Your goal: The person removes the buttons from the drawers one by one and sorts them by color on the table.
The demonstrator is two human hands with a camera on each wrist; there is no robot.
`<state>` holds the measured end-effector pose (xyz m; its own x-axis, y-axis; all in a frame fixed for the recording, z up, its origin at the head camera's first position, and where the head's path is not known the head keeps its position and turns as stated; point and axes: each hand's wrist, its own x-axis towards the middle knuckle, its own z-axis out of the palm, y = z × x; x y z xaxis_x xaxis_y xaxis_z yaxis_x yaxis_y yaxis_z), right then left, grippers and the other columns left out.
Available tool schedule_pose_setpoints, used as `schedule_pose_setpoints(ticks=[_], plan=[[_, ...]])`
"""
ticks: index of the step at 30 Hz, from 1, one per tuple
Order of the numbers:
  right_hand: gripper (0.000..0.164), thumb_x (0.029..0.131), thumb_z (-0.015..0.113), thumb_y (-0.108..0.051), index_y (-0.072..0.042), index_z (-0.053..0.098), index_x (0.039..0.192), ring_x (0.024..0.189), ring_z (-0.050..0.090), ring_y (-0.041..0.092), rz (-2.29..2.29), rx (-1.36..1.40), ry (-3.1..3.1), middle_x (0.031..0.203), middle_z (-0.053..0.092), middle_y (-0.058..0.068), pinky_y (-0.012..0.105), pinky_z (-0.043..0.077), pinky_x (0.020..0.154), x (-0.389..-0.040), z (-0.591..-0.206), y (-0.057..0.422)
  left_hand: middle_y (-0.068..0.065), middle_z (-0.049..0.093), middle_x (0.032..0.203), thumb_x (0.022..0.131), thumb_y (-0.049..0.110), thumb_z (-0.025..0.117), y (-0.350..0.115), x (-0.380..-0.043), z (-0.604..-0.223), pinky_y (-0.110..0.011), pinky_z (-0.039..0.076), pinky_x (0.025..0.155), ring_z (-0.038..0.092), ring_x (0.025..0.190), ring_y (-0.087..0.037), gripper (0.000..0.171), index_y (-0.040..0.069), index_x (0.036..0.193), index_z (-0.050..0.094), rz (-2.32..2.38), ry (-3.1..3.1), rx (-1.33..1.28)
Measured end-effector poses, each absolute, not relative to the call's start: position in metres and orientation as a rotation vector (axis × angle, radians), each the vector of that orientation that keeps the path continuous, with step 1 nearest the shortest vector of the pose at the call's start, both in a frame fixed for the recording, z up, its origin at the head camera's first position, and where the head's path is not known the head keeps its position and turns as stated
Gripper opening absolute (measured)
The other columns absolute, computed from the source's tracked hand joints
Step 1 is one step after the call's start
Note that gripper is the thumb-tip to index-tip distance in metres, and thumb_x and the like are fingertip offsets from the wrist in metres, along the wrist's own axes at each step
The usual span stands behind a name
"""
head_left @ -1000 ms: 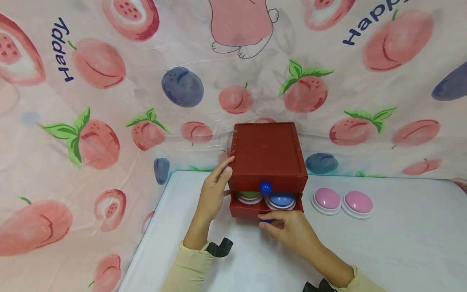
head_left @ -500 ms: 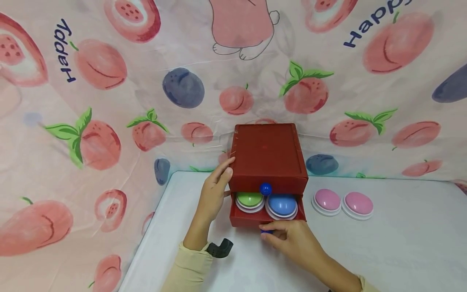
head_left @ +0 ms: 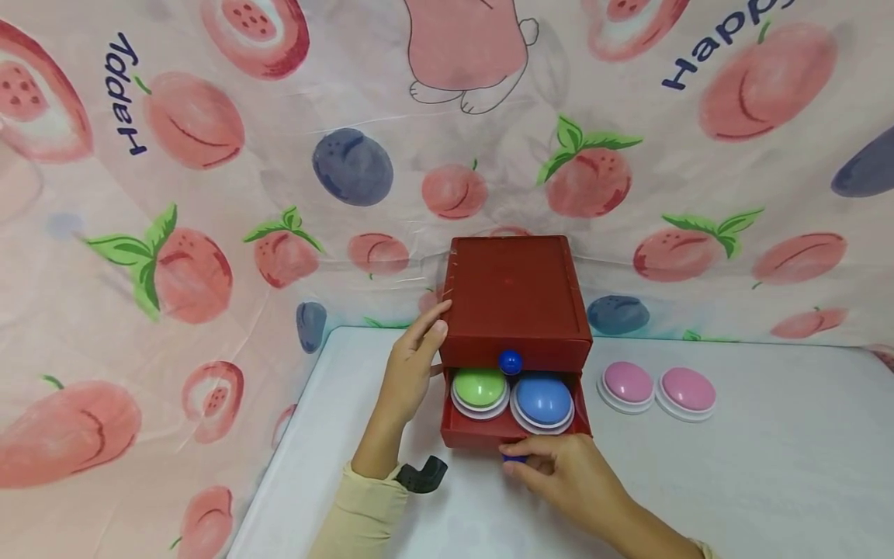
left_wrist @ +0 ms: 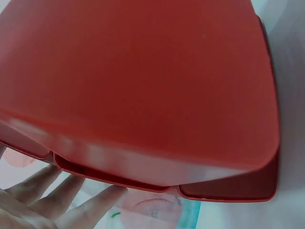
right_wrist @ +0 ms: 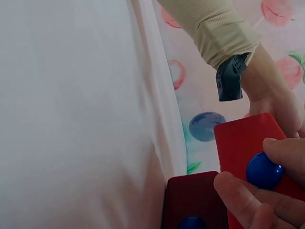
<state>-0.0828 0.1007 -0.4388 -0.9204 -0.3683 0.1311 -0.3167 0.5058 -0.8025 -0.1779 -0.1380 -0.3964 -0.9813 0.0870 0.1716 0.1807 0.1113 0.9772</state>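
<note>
A dark red two-drawer box [head_left: 513, 287] stands at the back of the table. Its lower drawer [head_left: 471, 439] is pulled out, showing a green domed push button [head_left: 480, 387] on the left and a blue domed push button [head_left: 543, 399] on the right, both with white bases. My right hand [head_left: 576, 481] pinches the lower drawer's blue knob [right_wrist: 264, 170] between thumb and fingers. Against the box's left side rests my left hand [head_left: 407, 371], its fingers [left_wrist: 90, 210] extended along the red wall. The upper drawer, with its own blue knob [head_left: 511, 362], is closed.
Two pink domed buttons, one nearer [head_left: 628, 383] and one farther right [head_left: 687, 389], sit on the white table [head_left: 768, 458] right of the box. A fruit-print cloth [head_left: 391, 303] hangs right behind it. A black wrist mount [head_left: 422, 474] sticks out from the left sleeve.
My right hand has drawn the lower drawer farther out toward me, uncovering more of the green and blue buttons. The left hand has stayed at the box's side.
</note>
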Motion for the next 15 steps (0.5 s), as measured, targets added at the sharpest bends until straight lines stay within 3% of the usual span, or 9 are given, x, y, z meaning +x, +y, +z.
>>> schedule_pose_setpoints(ticks=[8, 15], plan=[[0.022, 0.086, 0.083, -0.022, -0.023, 0.081, 0.108, 0.064, 0.062, -0.002, -1.429, -0.64, 2.628, 0.092, 0.078, -0.009, 0.021, 0.056, 0.058, -0.081, -0.436, 0.102, -0.002, 0.052, 0.151, 0.106, 0.045, 0.051, -0.139, -0.179, -0.396, -0.058, 0.058, 0.089, 0.057, 0.132, -0.031, 0.04, 0.038, 0.146, 0.055, -2.02, -2.29, -0.272], [0.035, 0.089, 0.079, -0.035, -0.026, 0.076, 0.123, 0.068, 0.057, -0.001, -1.221, -0.649, 2.607, 0.092, 0.073, -0.015, 0.019, 0.054, 0.06, -0.082, -0.423, 0.11, 0.0, 0.052, 0.151, 0.106, 0.046, 0.051, -0.139, -0.18, -0.399, -0.057, 0.059, 0.089, 0.057, 0.132, -0.03, 0.04, 0.04, 0.145, 0.055, -2.019, -2.29, -0.278]])
